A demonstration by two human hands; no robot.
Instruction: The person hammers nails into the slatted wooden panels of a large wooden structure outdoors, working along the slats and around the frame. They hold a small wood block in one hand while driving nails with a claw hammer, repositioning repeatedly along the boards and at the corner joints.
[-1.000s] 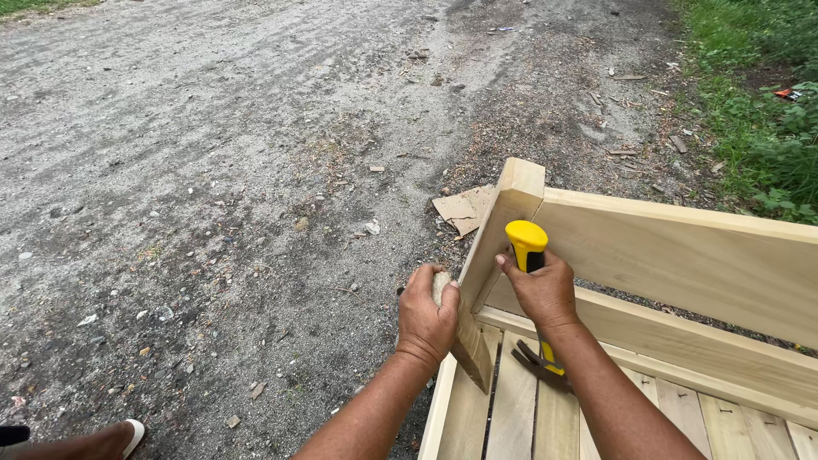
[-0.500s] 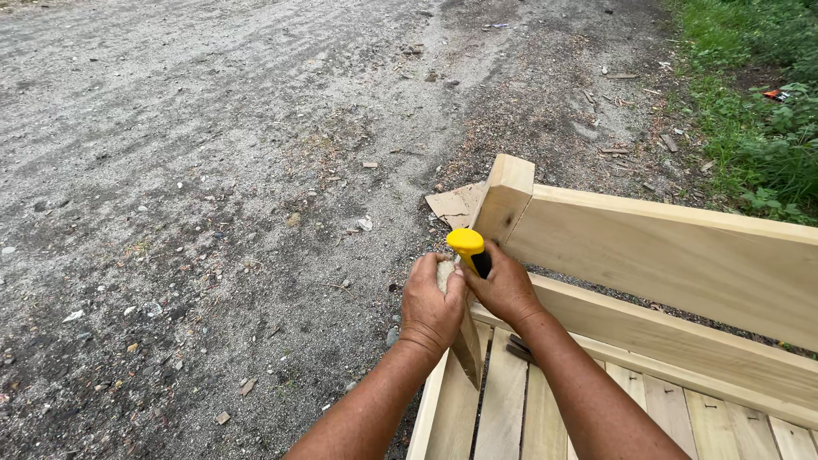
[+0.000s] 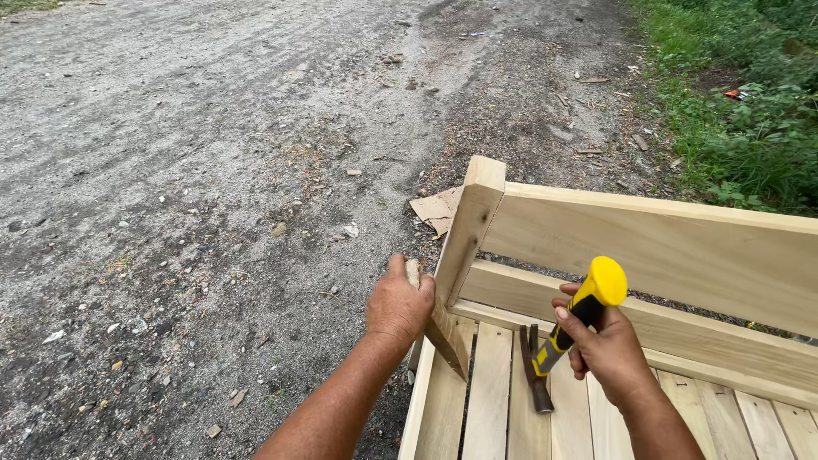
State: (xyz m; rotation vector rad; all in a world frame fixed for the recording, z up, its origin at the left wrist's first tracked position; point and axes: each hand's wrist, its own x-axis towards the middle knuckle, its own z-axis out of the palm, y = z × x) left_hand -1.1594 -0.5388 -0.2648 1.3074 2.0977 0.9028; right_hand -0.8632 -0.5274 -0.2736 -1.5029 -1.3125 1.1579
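Observation:
A pale wooden bench (image 3: 665,247) with a slatted seat and board back fills the lower right. My left hand (image 3: 399,305) grips a slanted wooden piece (image 3: 446,334) at the bench's left end, beside the upright corner post (image 3: 470,223). My right hand (image 3: 605,347) is closed around a claw hammer with a yellow and black handle (image 3: 581,308). The hammer's dark head (image 3: 537,375) points down and rests on or just above the seat slats.
A gravel track (image 3: 196,170) stretches to the left and ahead, strewn with small stones and wood chips. A scrap of cardboard (image 3: 436,208) lies behind the post. Grass and bushes (image 3: 750,111) border the right side.
My right hand has carried the hammer from beside the corner post to the right and down over the seat slats. My left hand keeps its hold on the slanted piece.

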